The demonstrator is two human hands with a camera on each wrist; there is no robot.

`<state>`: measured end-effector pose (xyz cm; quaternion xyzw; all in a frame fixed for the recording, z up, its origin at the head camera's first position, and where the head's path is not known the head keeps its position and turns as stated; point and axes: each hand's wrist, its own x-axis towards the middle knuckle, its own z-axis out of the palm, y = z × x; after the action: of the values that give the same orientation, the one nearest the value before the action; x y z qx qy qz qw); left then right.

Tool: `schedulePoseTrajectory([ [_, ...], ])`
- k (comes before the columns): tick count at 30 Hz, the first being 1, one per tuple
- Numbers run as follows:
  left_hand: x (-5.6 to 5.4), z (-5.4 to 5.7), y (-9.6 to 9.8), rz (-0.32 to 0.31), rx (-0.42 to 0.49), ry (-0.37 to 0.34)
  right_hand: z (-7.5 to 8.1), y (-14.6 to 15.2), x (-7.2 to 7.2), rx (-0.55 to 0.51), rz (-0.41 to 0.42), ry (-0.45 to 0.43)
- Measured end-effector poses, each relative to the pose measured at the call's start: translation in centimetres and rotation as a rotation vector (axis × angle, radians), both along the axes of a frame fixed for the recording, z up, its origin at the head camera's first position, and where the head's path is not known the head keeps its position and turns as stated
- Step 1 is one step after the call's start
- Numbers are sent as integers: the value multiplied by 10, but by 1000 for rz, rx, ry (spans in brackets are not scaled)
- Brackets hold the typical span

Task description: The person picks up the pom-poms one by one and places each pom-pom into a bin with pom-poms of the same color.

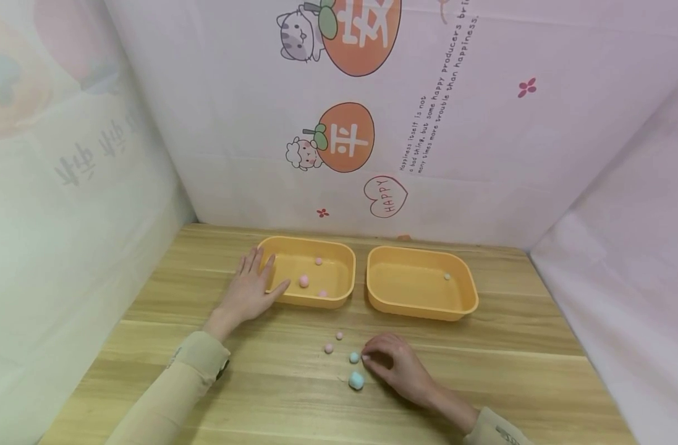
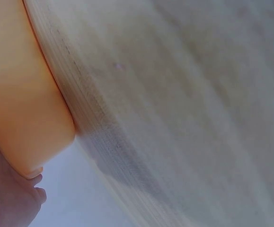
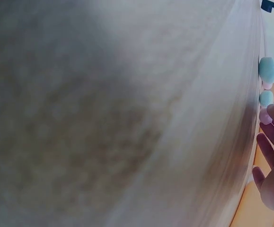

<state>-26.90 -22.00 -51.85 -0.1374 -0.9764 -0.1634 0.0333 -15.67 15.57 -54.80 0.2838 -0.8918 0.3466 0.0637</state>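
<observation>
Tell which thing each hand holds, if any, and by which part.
The right hand pinches a pink ball by its sides. The left hand only rests on the rim of the left tub.

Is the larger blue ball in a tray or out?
Out: the larger blue ball rests on the table, nearer the camera than the left tray and right tray.

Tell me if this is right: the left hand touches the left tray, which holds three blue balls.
The colour is wrong. As the head view shows, the left hand touches the left tray, which holds three pink balls, not blue ones.
</observation>
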Motion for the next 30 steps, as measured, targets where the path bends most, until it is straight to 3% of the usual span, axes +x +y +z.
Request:
schedulePoseTrajectory([
  [9, 1, -3, -1, -2, 8, -6, 1, 2, 0, -2, -6, -8],
  [15, 1, -3, -1, -1, 11, -4, 2, 3, -2, -15, -6, 45],
  [19, 0, -3, -1, -3, 12, 1, 4, 5, -5, -34, -11, 101],
  [25, -1, -3, -1, -3, 4, -3, 4, 9, -19, -102, 12, 259],
  [30, -1, -3, 0, -6, -2, -5, 13, 11, -28, -134, 13, 323],
])
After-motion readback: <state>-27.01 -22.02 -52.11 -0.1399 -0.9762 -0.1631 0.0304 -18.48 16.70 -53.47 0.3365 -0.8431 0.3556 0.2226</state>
